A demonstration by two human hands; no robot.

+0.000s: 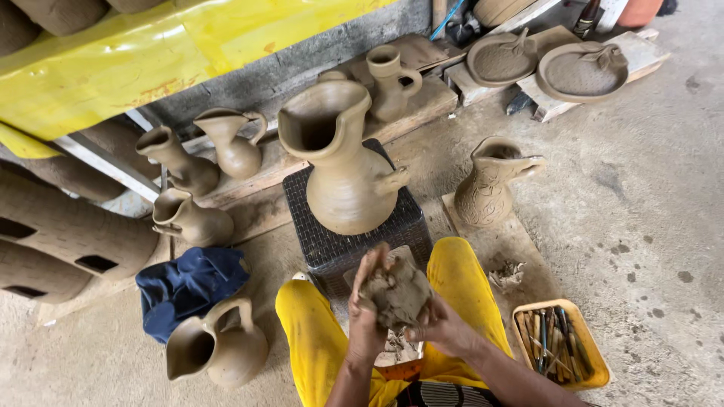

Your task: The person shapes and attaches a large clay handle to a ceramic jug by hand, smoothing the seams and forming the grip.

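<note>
A rough lump of grey clay [397,292] sits between my two hands, above my knees in yellow trousers [311,332]. My left hand [367,301] wraps its left side with fingers curled over the top. From below and the right, my right hand [440,325] presses against it. Just beyond the lump a large unfired clay jug [343,162] stands upright on a dark woven stool [332,241].
Several smaller clay jugs stand on planks to the left and behind, one carved jug [489,182] at right, one jug [217,343] beside a blue cloth [185,286]. A yellow tray of wooden tools [559,343] lies at my right. Two clay plates [581,71] rest at the back.
</note>
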